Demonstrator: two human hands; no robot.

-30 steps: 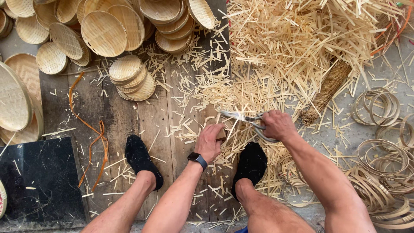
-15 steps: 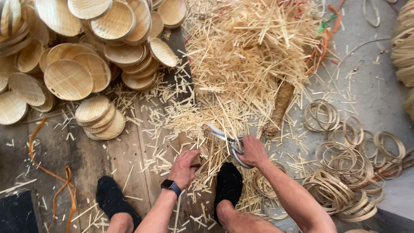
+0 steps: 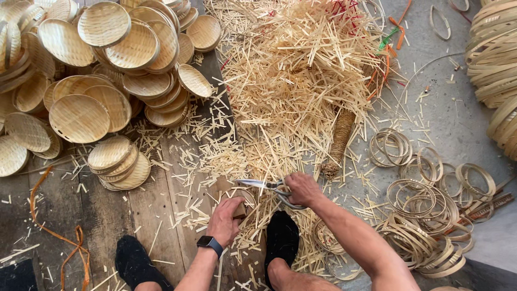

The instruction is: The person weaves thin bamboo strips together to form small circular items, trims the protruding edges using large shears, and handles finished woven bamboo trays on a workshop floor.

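Nearest the camera, two black-socked feet (image 3: 282, 240) are planted on the plank floor (image 3: 64, 215), with a smartwatch (image 3: 209, 243) worn on the left wrist. The left hand (image 3: 226, 220) is closed over a small brown piece (image 3: 240, 209) pressed to the floor; what the piece is cannot be told. Just beyond it, the scissors (image 3: 266, 186) are gripped by the right hand (image 3: 302, 188), fingers through the handles, blades slightly parted and pointed left over the held piece.

Trimming is judged to be well along: short bamboo offcuts (image 3: 226, 156) are scattered around the hands, and a large heap of cut strips (image 3: 301, 70) is piled beyond. A rolled woven bundle (image 3: 340, 141) lies at the heap's near edge.

To the right, many bamboo rings (image 3: 425, 199) are stacked loose on the concrete, taken as stock not yet used. Farthest left, dozens of finished woven trays (image 3: 81, 116) are stacked
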